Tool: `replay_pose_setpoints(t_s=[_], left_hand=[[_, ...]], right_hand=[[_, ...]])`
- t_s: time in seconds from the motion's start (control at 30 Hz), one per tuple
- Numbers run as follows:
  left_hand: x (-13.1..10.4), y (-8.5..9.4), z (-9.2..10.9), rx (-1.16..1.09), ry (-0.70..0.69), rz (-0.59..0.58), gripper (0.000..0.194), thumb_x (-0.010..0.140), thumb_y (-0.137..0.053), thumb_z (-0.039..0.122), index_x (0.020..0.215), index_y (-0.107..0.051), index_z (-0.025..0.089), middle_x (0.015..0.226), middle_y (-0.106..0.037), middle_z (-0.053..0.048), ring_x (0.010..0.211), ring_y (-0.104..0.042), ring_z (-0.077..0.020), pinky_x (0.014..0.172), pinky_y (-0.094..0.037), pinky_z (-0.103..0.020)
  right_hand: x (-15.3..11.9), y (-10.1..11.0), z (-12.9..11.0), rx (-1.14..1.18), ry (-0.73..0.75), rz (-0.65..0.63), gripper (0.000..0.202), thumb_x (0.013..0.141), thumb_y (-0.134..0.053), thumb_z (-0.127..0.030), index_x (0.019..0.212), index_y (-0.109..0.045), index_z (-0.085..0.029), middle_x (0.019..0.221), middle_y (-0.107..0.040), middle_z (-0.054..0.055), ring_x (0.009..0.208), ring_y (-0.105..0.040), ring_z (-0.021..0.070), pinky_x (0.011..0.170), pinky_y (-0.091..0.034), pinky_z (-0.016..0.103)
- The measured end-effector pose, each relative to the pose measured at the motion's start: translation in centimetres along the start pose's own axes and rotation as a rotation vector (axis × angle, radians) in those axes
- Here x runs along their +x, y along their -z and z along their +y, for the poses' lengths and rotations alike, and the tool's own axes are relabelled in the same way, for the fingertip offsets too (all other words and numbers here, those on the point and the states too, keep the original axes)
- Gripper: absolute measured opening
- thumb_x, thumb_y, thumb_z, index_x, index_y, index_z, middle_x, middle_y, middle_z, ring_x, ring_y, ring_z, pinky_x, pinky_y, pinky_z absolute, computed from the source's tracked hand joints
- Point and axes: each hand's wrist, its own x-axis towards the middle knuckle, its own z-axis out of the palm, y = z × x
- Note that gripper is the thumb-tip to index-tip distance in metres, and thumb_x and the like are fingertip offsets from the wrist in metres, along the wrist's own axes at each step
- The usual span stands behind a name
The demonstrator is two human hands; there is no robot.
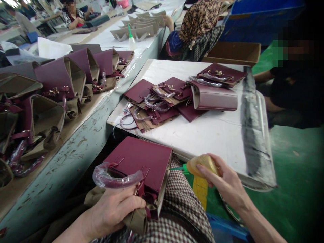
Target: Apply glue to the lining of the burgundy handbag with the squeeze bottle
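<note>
- A bag-making workshop
- Maroon handbags (217,98) heaped between the left edge and far right corner of a white table (220,138)
- More bags (57,76) lining a long table's (83,150) right edge
- A co-worker (199,23) at that edge, farther along

One camera, worn on the person's head, looks forward and down over the checked cloth (187,195) on the lap. Nearest to it, close and large, are the left hand (113,206), the right hand (224,175), the bag (140,158) and the bottle (199,164). Beyond them it takes in the white table (199,135) from above, at middle distance, and the long bench (83,148) running from near left to far. The view is wide, reaching the green floor (296,158) at right and a person (76,23) far left.
</note>
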Motion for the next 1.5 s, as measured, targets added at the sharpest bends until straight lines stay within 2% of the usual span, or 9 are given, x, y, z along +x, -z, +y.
replay_pose_setpoints(t_s=[0.1, 0.3, 0.53, 0.7, 0.83, 1.0, 1.2, 1.33, 1.5], left_hand=[[-0.1, 0.0, 0.1, 0.001, 0.008, -0.006, 0.020, 0.107, -0.048, 0.014, 0.111, -0.067, 0.015, 0.082, -0.069, -0.007, 0.071, -0.067, -0.0197, 0.065, -0.057, -0.029], [-0.1, 0.0, 0.1, 0.015, -0.005, -0.037, 0.019, 0.106, -0.048, 0.012, 0.110, -0.066, 0.015, 0.083, -0.070, -0.008, 0.072, -0.069, -0.0210, 0.065, -0.059, -0.030], [-0.5, -0.4, -0.2, -0.010, -0.004, -0.044, 0.018, 0.107, -0.048, 0.015, 0.113, -0.065, 0.014, 0.086, -0.070, -0.010, 0.075, -0.070, -0.0209, 0.069, -0.061, -0.031], [-0.7, -0.4, -0.2, -0.004, 0.005, -0.060, 0.018, 0.105, -0.049, 0.013, 0.115, -0.064, 0.015, 0.082, -0.069, -0.007, 0.070, -0.069, -0.0203, 0.066, -0.061, -0.030], [-1.1, -0.4, -0.3, -0.002, 0.014, -0.050, 0.020, 0.100, -0.054, 0.009, 0.115, -0.064, 0.016, 0.086, -0.070, -0.008, 0.072, -0.069, -0.0208, 0.065, -0.060, -0.029], [-1.4, -0.6, -0.4, 0.002, 0.033, -0.055, 0.033, 0.092, -0.052, 0.000, 0.117, -0.063, 0.017, 0.088, -0.070, -0.007, 0.075, -0.069, -0.0199, 0.067, -0.057, -0.027], [-1.6, -0.6, -0.5, -0.012, 0.036, -0.044, 0.030, 0.092, -0.057, 0.003, 0.118, -0.064, 0.017, 0.090, -0.071, -0.008, 0.076, -0.070, -0.0216, 0.068, -0.057, -0.029], [-1.7, -0.5, -0.6, -0.034, 0.038, -0.051, 0.032, 0.092, -0.054, 0.001, 0.118, -0.063, 0.017, 0.088, -0.071, -0.007, 0.072, -0.069, -0.0206, 0.064, -0.055, -0.027], [-1.3, -0.6, -0.5, -0.021, 0.022, -0.088, 0.030, 0.094, -0.053, 0.003, 0.118, -0.063, 0.017, 0.090, -0.073, -0.008, 0.075, -0.073, -0.0211, 0.068, -0.060, -0.028]], right_hand=[[-0.3, 0.0, 0.0, 0.067, -0.053, -0.011, 0.063, 0.091, -0.070, -0.070, 0.132, -0.059, -0.024, 0.085, -0.072, 0.002, 0.058, -0.059, 0.0205, 0.056, -0.051, 0.036], [-0.7, -1.1, 0.2, 0.068, -0.109, -0.029, 0.073, 0.082, -0.076, -0.073, 0.131, -0.061, -0.021, 0.094, -0.075, 0.006, 0.061, -0.064, 0.0226, 0.056, -0.052, 0.038], [-1.0, -1.1, -0.8, 0.202, -0.131, -0.161, 0.054, 0.087, -0.076, -0.066, 0.116, -0.067, -0.021, 0.069, -0.064, -0.002, 0.055, -0.052, 0.0176, 0.052, -0.042, 0.032], [-2.4, -1.1, -1.5, 0.338, -0.171, -0.241, 0.050, 0.087, -0.077, -0.064, 0.111, -0.070, -0.021, 0.073, -0.060, -0.003, 0.055, -0.049, 0.0158, 0.049, -0.039, 0.030], [-4.0, -1.3, -1.5, 0.410, -0.213, -0.261, 0.053, 0.087, -0.079, -0.064, 0.117, -0.068, -0.022, 0.082, -0.066, -0.001, 0.058, -0.050, 0.0154, 0.049, -0.042, 0.028], [-6.4, -1.7, -1.5, 0.464, -0.252, -0.243, 0.067, 0.083, -0.083, -0.065, 0.129, -0.063, -0.022, 0.088, -0.069, 0.002, 0.061, -0.052, 0.0160, 0.044, -0.043, 0.026], [-8.9, -1.8, -2.1, 0.550, -0.310, -0.258, 0.063, 0.083, -0.085, -0.063, 0.128, -0.065, -0.024, 0.087, -0.070, 0.002, 0.062, -0.052, 0.0150, 0.044, -0.044, 0.023], [-8.3, -1.5, -1.3, 0.488, -0.279, -0.202, 0.064, 0.083, -0.083, -0.065, 0.128, -0.065, -0.023, 0.088, -0.070, 0.002, 0.063, -0.053, 0.0165, 0.045, -0.045, 0.025], [-6.1, -1.3, 0.1, 0.374, -0.248, -0.096, 0.068, 0.080, -0.085, -0.066, 0.129, -0.064, -0.024, 0.097, -0.073, 0.004, 0.060, -0.055, 0.0171, 0.050, -0.049, 0.030]])
